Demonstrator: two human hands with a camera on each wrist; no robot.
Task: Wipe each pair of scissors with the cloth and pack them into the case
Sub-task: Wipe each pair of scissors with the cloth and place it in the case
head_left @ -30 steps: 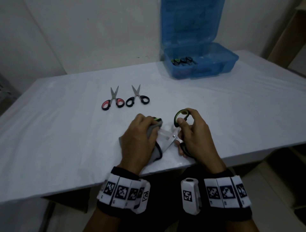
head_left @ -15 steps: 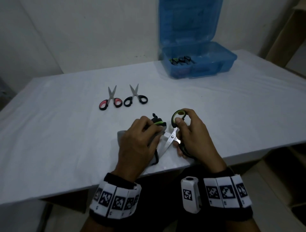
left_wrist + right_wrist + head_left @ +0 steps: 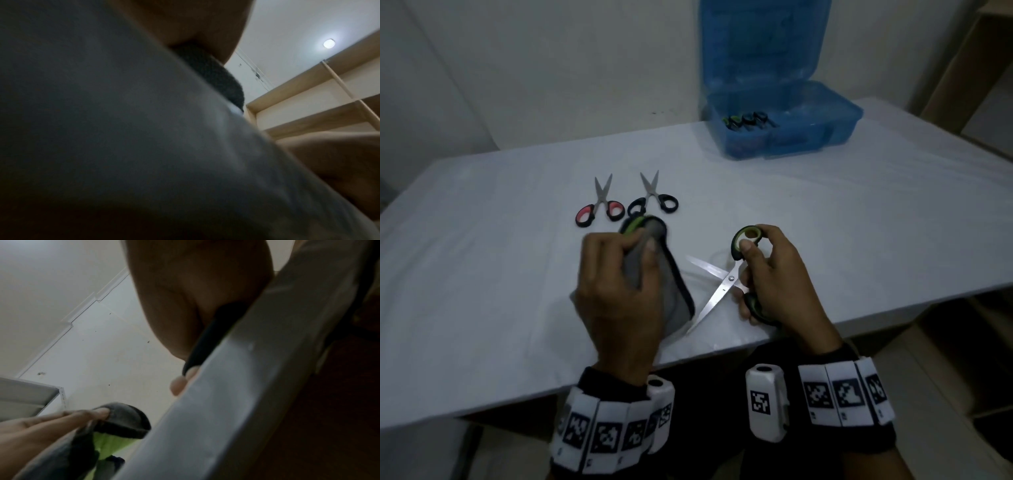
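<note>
Between hands: open scissors (image 3: pixel 726 287) right-held, cloth (image 3: pixel 667 291) left-held.

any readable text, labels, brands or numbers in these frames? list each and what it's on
No readable words or numbers anywhere.
Left wristband: black-and-white square code markers only, no letters.
Right wristband: the same kind of markers, no letters.
Green-handled scissors, cloth, blue case: no print visible.

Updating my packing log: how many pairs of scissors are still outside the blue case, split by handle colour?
Green-handled scissors: 1, held in the right hand
Red-handled scissors: 1, lying on the table
Black-handled scissors: 1, lying on the table
Total: 3
</note>
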